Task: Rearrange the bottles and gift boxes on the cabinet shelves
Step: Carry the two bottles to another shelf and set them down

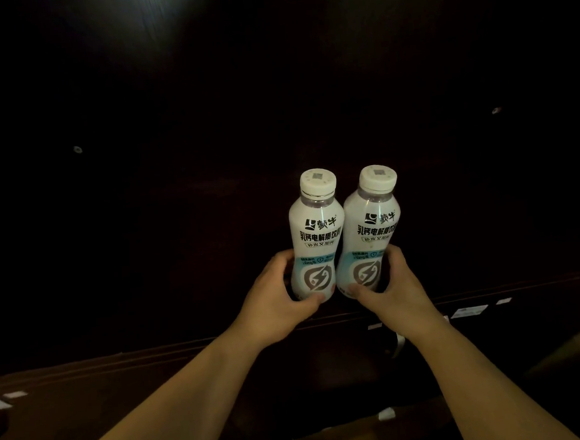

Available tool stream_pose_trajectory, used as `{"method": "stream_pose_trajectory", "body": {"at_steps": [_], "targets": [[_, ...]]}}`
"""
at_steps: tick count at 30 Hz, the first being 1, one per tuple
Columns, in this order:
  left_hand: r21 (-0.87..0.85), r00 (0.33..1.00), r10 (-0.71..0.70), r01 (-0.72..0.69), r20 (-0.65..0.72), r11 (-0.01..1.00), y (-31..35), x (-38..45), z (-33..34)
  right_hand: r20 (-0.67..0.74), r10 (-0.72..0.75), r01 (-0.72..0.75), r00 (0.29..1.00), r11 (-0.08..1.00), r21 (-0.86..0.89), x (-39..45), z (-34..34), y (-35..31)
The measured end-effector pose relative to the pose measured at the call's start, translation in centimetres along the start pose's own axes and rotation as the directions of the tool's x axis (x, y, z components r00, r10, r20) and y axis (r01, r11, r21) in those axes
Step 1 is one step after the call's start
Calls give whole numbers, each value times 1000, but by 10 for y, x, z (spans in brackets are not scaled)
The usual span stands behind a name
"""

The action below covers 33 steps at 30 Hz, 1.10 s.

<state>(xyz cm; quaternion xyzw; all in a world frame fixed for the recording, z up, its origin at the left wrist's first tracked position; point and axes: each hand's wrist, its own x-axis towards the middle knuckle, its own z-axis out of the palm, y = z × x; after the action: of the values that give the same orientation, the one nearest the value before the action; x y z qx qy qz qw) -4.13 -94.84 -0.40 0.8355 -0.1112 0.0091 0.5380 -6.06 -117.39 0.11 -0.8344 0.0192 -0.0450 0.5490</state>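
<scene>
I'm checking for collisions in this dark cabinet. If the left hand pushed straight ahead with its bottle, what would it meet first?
Nothing shows ahead of the left hand and its bottle until the dark back panel; depth is hard to judge. The right hand's bottle stands beside it, not in its path.

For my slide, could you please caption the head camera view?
Left hand and right hand each grip a white capped drink bottle, left bottle beside right bottle, upright before a dark cabinet.

Probably a home or shop storage corner: dark wooden cabinet [174, 159] with shelf pegs [77, 149], small white labels [468, 311] along shelf edge.
</scene>
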Motion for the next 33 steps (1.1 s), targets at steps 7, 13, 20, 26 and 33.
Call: {"method": "stream_pose_trajectory", "body": {"at_steps": [7,13,20,26,33], "targets": [[1,1000,7,-7,22,1000,0,1,-1,7,-7,7,1000,1000,3,1,-1,3],[-3,999,13,-13,36,1000,0,1,-2,9,-3,3,1000,1000,-7,2,-2,6],[4,999,11,-11,46,1000,0,3,-2,4,16,-16,1000,1000,-6,1,-2,3],[18,999,-16,16,46,1000,0,3,-2,-1,17,-17,1000,999,51,3,-1,7],[20,999,-19,18,32,1000,0,3,-2,-8,12,-12,1000,998,59,3,-2,10]]}}
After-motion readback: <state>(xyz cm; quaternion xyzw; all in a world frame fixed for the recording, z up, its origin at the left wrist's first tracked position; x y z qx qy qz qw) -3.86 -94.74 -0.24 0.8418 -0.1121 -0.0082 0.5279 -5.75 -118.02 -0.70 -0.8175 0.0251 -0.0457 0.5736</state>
